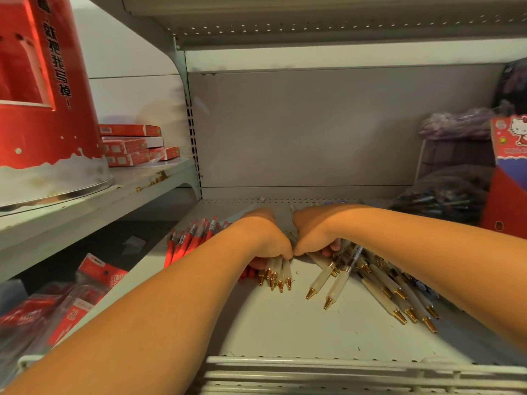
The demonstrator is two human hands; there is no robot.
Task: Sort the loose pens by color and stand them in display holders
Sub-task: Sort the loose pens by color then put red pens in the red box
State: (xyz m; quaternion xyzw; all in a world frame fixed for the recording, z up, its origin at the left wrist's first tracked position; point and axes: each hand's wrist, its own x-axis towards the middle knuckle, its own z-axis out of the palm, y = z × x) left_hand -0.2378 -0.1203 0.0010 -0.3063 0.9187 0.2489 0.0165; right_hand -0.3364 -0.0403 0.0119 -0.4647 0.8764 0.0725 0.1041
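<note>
On the grey shelf point(285, 329) my left hand point(265, 235) grips a small bunch of white pens point(278, 273) with gold tips that point toward me. My right hand point(313, 232) sits right beside it, knuckles touching, fingers curled down over loose white pens point(379, 286) that fan out to the right. What its fingers hold is hidden. A row of red pens point(191, 240) lies to the left, partly behind my left forearm. A few dark blue pens point(425, 286) show at the right edge of the white pile.
A red display stand point(42, 89) and red boxes point(131, 145) sit on the upper left shelf. Packaged red pens point(71, 300) lie lower left. Bags of dark pens point(439, 195) and a red cartoon box point(510, 166) stand at the right. A wire rail point(342, 369) fronts the shelf.
</note>
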